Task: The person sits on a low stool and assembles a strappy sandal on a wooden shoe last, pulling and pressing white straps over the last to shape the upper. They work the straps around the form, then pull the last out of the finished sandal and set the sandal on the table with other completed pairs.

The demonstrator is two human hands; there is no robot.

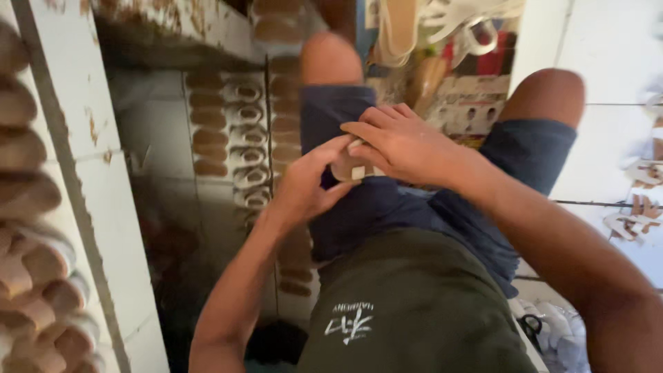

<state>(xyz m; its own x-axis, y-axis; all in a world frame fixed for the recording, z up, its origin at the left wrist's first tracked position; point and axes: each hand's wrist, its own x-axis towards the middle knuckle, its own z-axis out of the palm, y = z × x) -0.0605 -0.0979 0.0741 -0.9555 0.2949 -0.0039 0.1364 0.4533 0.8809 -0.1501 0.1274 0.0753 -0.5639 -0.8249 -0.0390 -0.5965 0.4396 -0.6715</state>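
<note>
Seated on white tiled floor (608, 62), knees up, dark blue shorts (387, 207) and olive shirt (414, 304) filling lower centre. Left side: white ledge (76, 138) w/ tan shoe soles (27, 193) stacked along it; more soles w/ white straps in rows (245, 145) down in the dark recess beyond. Loose white strap pieces (635, 207) on tiles at right, scissors (532, 324) near the hip. Step in hand, by the look: fitting or pressing a white strap onto a small tan sole piece (352, 169), held over the lap between both hands. Next move prob. calls for steady thumb pressure along the strap edge w/o letting the sole twist. Right hand (400, 141) on top, fingers curled down over the piece, closed on it. Left hand (304, 183) under and beside, thumb and fingers pinched onto its near edge. Most of the piece hidden by fingers; strap detail hard to make out.
</note>
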